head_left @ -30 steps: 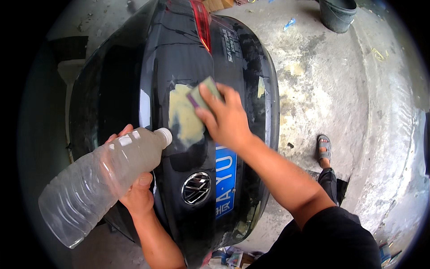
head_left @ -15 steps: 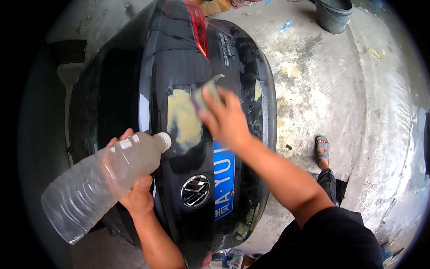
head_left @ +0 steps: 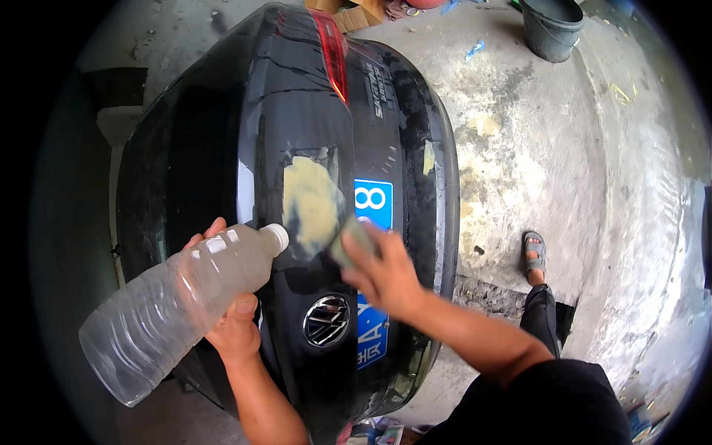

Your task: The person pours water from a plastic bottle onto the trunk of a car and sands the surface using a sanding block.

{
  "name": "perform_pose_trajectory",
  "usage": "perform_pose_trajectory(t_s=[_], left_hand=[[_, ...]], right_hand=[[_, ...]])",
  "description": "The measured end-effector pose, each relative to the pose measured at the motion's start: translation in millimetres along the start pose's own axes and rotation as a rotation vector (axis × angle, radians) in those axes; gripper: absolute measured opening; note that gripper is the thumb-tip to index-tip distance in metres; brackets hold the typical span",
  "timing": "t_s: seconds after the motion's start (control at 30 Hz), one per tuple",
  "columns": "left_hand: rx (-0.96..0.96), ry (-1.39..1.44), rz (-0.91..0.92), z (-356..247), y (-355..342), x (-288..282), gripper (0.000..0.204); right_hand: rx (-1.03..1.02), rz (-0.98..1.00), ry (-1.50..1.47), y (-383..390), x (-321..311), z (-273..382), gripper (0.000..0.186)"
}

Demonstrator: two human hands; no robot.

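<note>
A large clear plastic bottle (head_left: 159,311) with a white cap lies tilted in my left hand (head_left: 237,330), its cap end toward the black car's trunk lid (head_left: 304,126). On that panel is a beige filler patch (head_left: 317,194) with a dark area showing through its left part. My right hand (head_left: 393,278) is closed around a greyish-green sanding block (head_left: 354,239), slightly blurred, at the patch's lower right edge. Just below sits a round chrome badge (head_left: 326,320). The blue license plate (head_left: 371,345) is partly hidden behind my right hand.
A red tail light (head_left: 331,55) is at the car's far end. Smaller beige marks (head_left: 429,157) show on the bumper. On the concrete floor stand a dark bucket (head_left: 552,30) and a cardboard box (head_left: 360,15). My sandaled foot (head_left: 534,248) is at right.
My right hand has moved down and slightly right with the sanding block, from the upper right of the patch to its lower right edge. The bottle has shifted only slightly in view.
</note>
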State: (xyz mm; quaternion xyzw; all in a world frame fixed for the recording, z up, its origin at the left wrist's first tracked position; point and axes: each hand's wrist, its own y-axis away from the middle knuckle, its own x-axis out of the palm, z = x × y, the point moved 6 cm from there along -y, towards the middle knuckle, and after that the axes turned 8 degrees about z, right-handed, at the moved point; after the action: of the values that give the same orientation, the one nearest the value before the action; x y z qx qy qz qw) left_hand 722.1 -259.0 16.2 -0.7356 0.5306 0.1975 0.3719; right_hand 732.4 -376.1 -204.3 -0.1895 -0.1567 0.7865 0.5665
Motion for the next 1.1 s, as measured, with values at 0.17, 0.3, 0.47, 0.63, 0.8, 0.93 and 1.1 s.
perform_pose_trajectory(t_s=[0.17, 0.3, 0.47, 0.63, 0.8, 0.93, 1.1], left_hand=[[0.001, 0.081, -0.014, 8.3, -1.2, 4.6, 0.104], [-0.002, 0.141, -0.003, 3.4, -1.5, 3.7, 0.104], [0.0, 0.165, -0.042, 7.0, 1.4, -3.9, 0.103], [0.036, 0.102, 0.041, 6.9, -4.9, 3.7, 0.094], [-0.012, 0.076, -0.04, 7.7, -0.9, 0.1, 0.109], [0.011, 0.008, -0.022, 4.0, -0.1, -1.3, 0.113], [0.029, -0.094, -0.038, 5.9, 0.6, -1.2, 0.113]], right_hand=[[0.054, -0.059, 0.104, -49.0, -9.8, -20.6, 0.06], [0.004, -0.165, 0.1, -101.5, -20.6, -36.0, 0.06], [-0.042, 0.02, 0.022, -7.3, -2.8, -0.1, 0.07], [-0.028, -0.119, 0.112, -114.4, -24.7, -30.4, 0.06], [-0.068, -0.032, 0.038, -40.7, -9.6, -16.5, 0.062], [0.03, -0.033, 0.065, -42.2, -10.8, -18.9, 0.057], [0.062, -0.15, 0.096, -114.0, -24.0, -43.4, 0.058]])
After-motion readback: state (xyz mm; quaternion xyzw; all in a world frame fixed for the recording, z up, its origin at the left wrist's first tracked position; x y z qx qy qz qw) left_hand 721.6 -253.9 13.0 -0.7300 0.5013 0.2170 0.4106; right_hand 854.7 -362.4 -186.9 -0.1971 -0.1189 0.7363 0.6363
